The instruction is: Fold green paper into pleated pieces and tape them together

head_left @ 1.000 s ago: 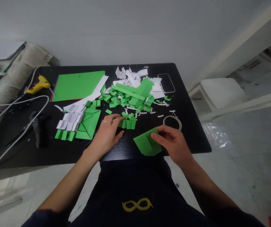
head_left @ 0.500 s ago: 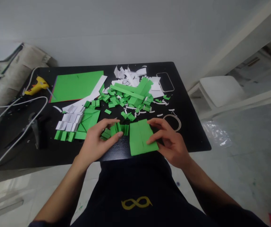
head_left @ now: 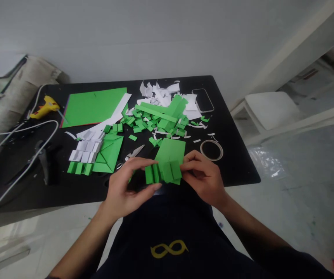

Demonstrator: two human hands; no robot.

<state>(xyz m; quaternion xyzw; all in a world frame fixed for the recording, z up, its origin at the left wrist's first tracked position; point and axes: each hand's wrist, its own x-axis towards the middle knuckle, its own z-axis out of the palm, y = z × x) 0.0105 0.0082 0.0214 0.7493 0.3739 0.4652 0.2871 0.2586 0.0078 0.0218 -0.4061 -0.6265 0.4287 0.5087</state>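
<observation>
My left hand [head_left: 126, 186] pinches a row of small folded green paper pieces [head_left: 158, 173] at the near edge of the black table [head_left: 231, 170]. My right hand [head_left: 201, 178] grips the near end of a folded green sheet [head_left: 170, 152] that lies under and behind that row. Both hands meet over the table's front edge, with the small pieces laid against the sheet. Just left of the hands, silver scissors [head_left: 132, 154] rest on the table.
A heap of green and white paper scraps [head_left: 158, 116] fills the table's middle. A large green sheet [head_left: 94, 105], a yellow glue gun [head_left: 44, 106] with white cable, a tape ring [head_left: 211, 149], a phone [head_left: 203, 100] and a folded green and white piece [head_left: 97, 153] lie around. A white stool [head_left: 268, 110] stands right.
My left hand drew the row of small green pieces toward me and onto the folded sheet. My right hand turned the sheet and brought it to meet them. The scissors came into view.
</observation>
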